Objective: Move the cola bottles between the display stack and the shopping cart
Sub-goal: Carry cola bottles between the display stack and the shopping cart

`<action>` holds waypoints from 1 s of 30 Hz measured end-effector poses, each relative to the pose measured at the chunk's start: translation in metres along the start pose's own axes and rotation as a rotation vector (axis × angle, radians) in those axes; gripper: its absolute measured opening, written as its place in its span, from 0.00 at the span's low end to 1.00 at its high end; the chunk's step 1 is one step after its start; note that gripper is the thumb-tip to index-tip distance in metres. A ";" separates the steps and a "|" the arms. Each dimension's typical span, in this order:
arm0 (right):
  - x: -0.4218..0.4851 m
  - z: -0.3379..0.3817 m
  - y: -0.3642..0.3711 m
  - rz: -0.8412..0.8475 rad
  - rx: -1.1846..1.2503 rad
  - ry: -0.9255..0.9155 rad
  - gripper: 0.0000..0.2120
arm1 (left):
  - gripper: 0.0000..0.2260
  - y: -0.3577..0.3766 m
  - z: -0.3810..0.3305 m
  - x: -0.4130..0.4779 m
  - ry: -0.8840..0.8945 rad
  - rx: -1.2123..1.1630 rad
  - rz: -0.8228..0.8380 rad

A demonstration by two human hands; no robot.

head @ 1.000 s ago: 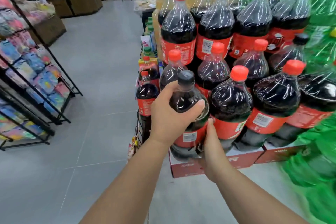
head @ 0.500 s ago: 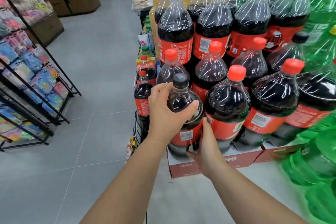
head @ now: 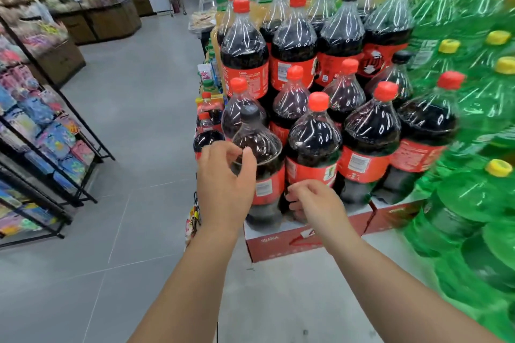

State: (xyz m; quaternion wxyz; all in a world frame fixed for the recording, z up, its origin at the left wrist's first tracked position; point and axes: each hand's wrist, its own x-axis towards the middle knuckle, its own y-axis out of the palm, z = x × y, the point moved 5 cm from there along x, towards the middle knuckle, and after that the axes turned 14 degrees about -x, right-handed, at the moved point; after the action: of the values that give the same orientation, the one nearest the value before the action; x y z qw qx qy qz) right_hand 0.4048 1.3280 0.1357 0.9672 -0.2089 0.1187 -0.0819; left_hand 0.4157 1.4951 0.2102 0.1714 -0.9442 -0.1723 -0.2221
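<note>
The display stack (head: 320, 58) of cola fills the centre, with green bottles (head: 473, 119) to its right. A black-capped cola bottle (head: 259, 147) stands at the front left corner of the red tray (head: 278, 242). The left hand (head: 225, 186) hovers at its shoulder, fingers relaxed and gripping nothing. The right hand (head: 315, 203), loosely curled and empty, is beside its label.

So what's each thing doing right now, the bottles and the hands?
Black-capped cola bottle: upright on the red carton's corner, capped.
Red-capped cola bottles: upright, capped, stacked in tiers.
Green soda bottles: capped, stacked, blurred.
Left hand: loosely curled at the black-capped bottle's shoulder, gripping nothing.
Right hand: loosely curled low beside it, holding nothing.
</note>
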 end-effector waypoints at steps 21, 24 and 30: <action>-0.171 -0.087 -0.309 -0.398 -0.089 -0.174 0.12 | 0.19 0.152 -0.214 -0.214 0.156 0.014 0.388; -0.213 -0.124 -0.373 -0.461 -0.129 -0.146 0.14 | 0.20 0.197 -0.253 -0.262 0.181 -0.010 0.457; -0.287 -0.193 -0.488 -0.612 -0.087 -0.035 0.16 | 0.18 0.293 -0.330 -0.351 0.240 -0.107 0.692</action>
State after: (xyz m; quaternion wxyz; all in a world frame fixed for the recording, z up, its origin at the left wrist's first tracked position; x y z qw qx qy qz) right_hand 0.0259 0.8743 0.2276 0.8896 -0.2775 0.0368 -0.3608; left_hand 0.1188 1.0169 0.2482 0.2055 -0.9215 0.1903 -0.2691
